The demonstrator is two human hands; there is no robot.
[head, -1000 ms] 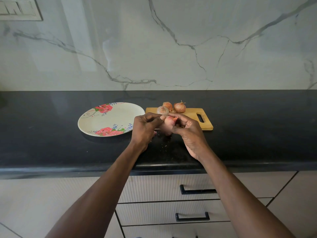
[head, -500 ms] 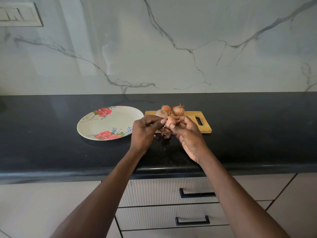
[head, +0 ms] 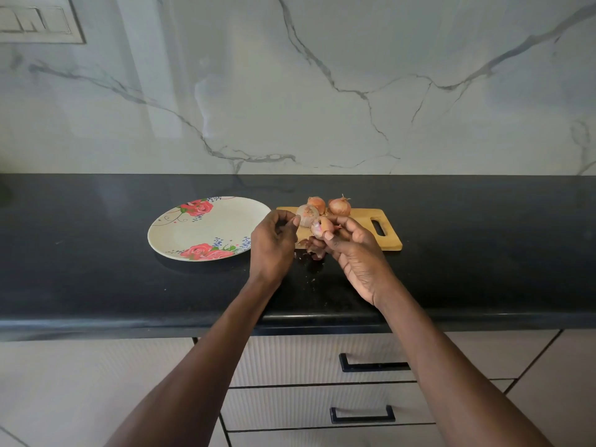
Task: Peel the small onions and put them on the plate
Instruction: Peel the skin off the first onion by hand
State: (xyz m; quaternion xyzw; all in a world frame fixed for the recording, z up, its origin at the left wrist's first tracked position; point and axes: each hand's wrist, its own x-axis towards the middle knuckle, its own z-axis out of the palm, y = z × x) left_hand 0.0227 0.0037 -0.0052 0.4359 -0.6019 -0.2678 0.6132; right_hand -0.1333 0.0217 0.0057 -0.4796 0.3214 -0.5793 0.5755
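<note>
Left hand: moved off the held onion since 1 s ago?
Yes. The left hand has drawn back left, toward the plate, opening a gap from the onion in the right hand.

Soft, even daylight; a pale vertical glare streaks the glossy marble wall (head: 145,91) (upper left). The black counter (head: 96,285) reads dim, edges bow slightly, focus mostly sharp

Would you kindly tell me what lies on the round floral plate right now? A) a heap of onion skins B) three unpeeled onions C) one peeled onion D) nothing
D: the round floral plate is bare, while the right hand holds the partly peeled small onion beside the wooden cutting board.
</note>
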